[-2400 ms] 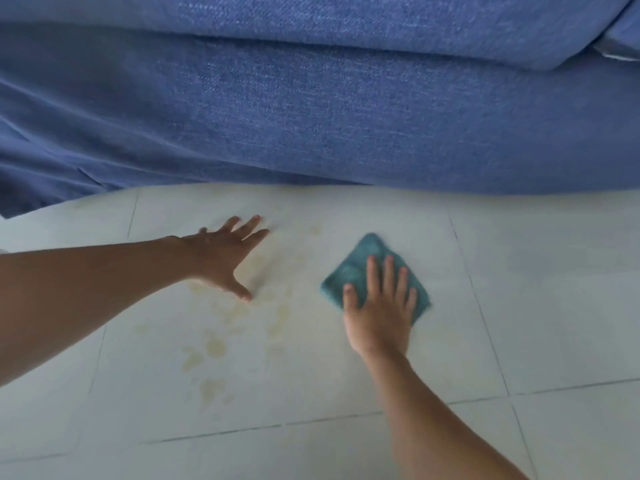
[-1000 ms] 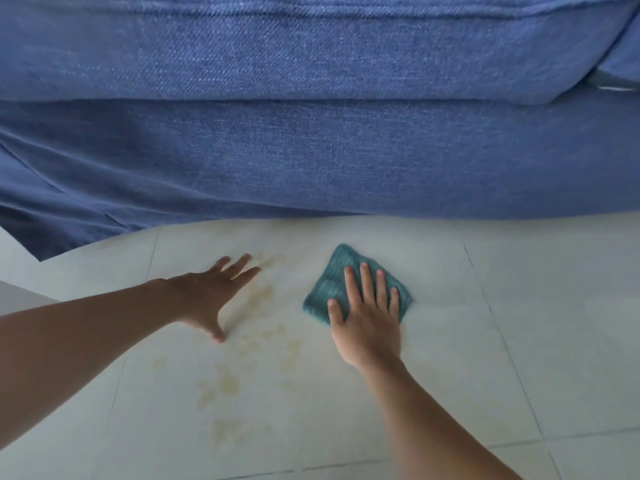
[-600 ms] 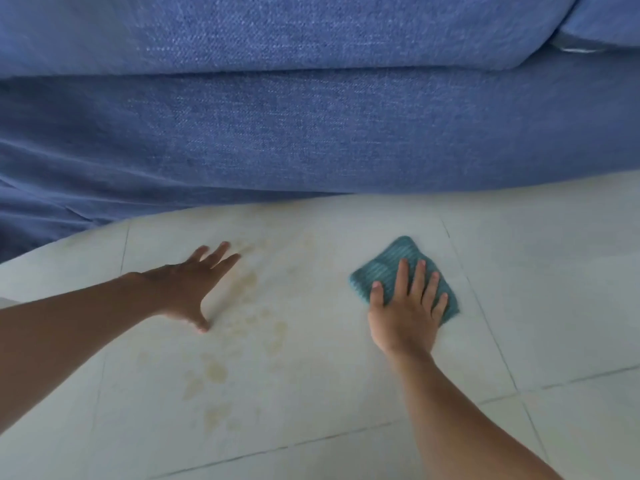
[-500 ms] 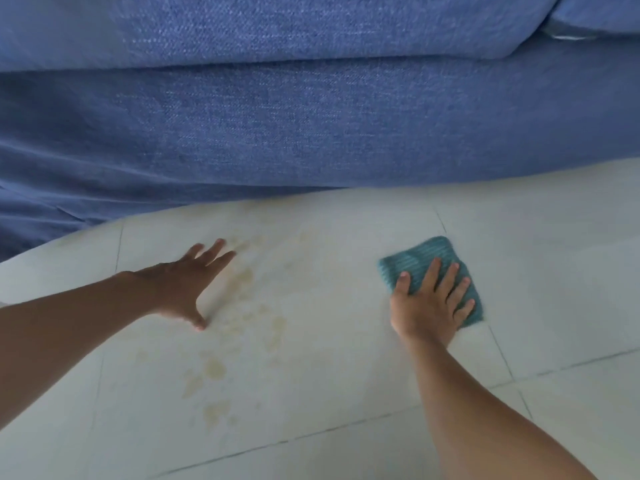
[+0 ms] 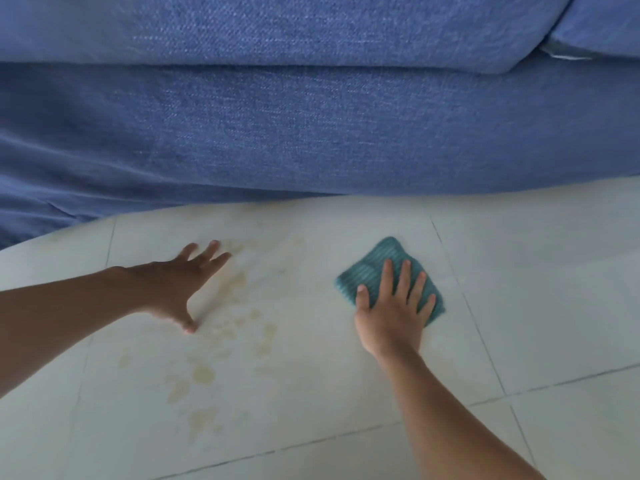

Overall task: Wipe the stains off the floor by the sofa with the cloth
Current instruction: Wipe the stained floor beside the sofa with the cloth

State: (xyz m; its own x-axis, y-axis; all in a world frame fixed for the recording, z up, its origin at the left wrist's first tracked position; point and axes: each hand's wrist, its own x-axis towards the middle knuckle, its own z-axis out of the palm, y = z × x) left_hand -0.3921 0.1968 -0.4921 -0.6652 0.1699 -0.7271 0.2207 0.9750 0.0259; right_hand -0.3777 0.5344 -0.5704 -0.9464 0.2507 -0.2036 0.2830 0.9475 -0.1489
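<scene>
A folded teal cloth [image 5: 372, 268] lies on the pale tiled floor [image 5: 540, 306], just in front of the blue sofa [image 5: 311, 133]. My right hand [image 5: 393, 313] presses flat on the cloth's near half, fingers spread, covering part of it. Yellowish-brown stains [image 5: 204, 372] spread in patches over the tile left of the cloth, some reaching up toward the sofa's base [image 5: 235, 282]. My left hand [image 5: 180, 285] rests flat and open on the floor at the stains' left edge, holding nothing.
The sofa's base runs across the whole far side, its fabric hanging to the floor at the left. A seat cushion [image 5: 595, 26] overhangs at the top right. Grout lines [image 5: 467, 306] cross the tiles right of and below the cloth.
My right hand has slid the cloth back leftward toward the stains after a swing to the right. My left hand stays planted in the same spot.
</scene>
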